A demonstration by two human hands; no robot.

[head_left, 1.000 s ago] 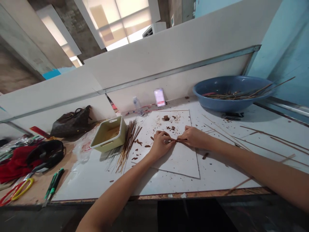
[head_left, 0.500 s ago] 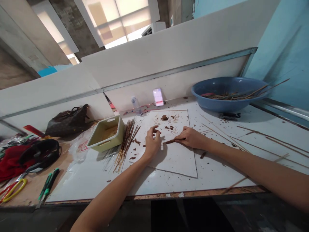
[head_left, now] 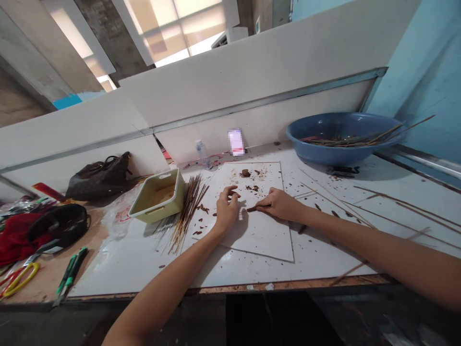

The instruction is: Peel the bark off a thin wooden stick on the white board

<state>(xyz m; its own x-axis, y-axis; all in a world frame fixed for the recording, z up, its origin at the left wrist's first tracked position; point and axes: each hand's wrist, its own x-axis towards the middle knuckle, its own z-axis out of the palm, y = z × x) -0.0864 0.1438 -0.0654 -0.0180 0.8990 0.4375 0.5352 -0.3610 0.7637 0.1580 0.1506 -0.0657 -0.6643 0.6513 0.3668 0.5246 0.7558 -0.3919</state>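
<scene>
The right hand [head_left: 281, 204] is pinching a thin dark brown strip [head_left: 254, 209], with the thumb and fingertips pressed together near one end of it. The strip sticks out toward the left hand [head_left: 226, 210] over a white plastic sheet [head_left: 264, 240], but I cannot tell if it touches the sheet. The left hand holds nothing, and its fingers [head_left: 232, 191] are loosely curled, a little apart from the strip. For good control, it seems best to keep this pinch firm and close to the strip, so it does not turn. Small brown chips [head_left: 245, 173] lie on the sheet. To the left, a bundle of thin wooden sticks [head_left: 189, 214] lies beside a pale yellow plastic tray [head_left: 155, 202], which has brownish material on its bottom [head_left: 163, 194]. At the far right, a blue plastic basin [head_left: 333, 156] holds many long thin sticks [head_left: 355, 142], and some reach over its rim.
</scene>
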